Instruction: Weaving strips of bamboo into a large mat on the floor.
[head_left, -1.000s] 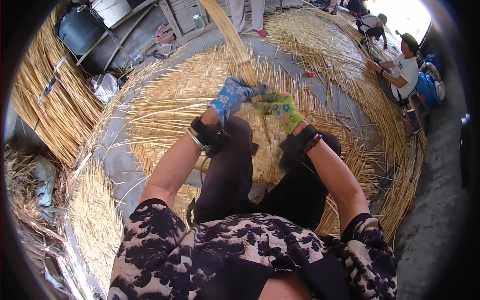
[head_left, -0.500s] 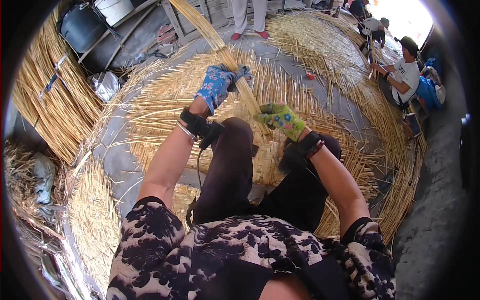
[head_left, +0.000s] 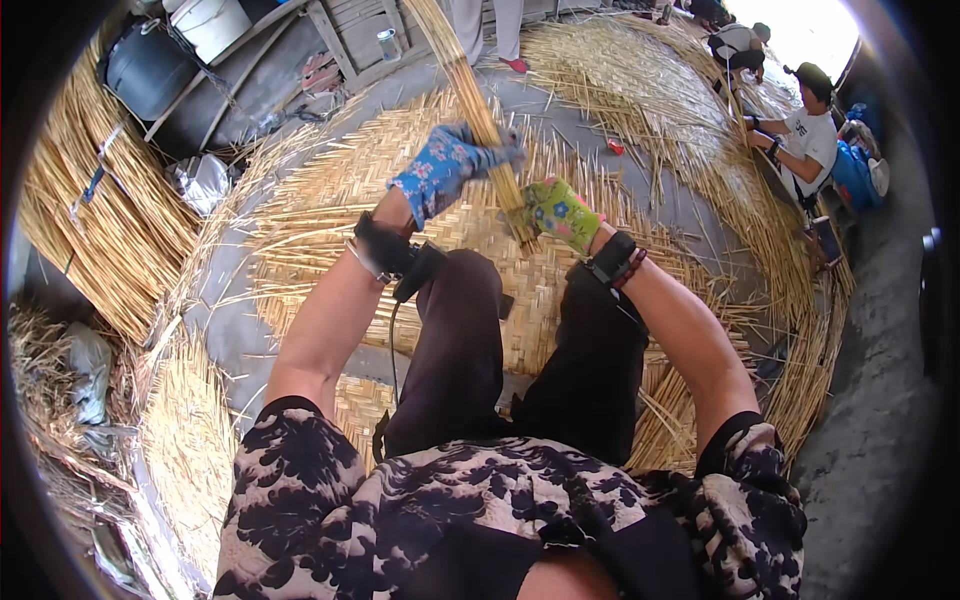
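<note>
Found the left hand [head_left: 450, 165], in a blue floral glove, with fingers closed around a bundle of straw-coloured reed strips [head_left: 470, 90]. Noted the bundle slanting from beyond the left fingers down to a near end just beside the right fingers. Found the right hand [head_left: 564, 213], in a green floral glove, with fingers at that near end; could not tell how far closed. Recorded a woven mat [head_left: 530, 325] below both sets of fingers, a tied reed sheaf [head_left: 100, 220] well to their left, and a seated co-worker [head_left: 808, 145] well to their right.
</note>
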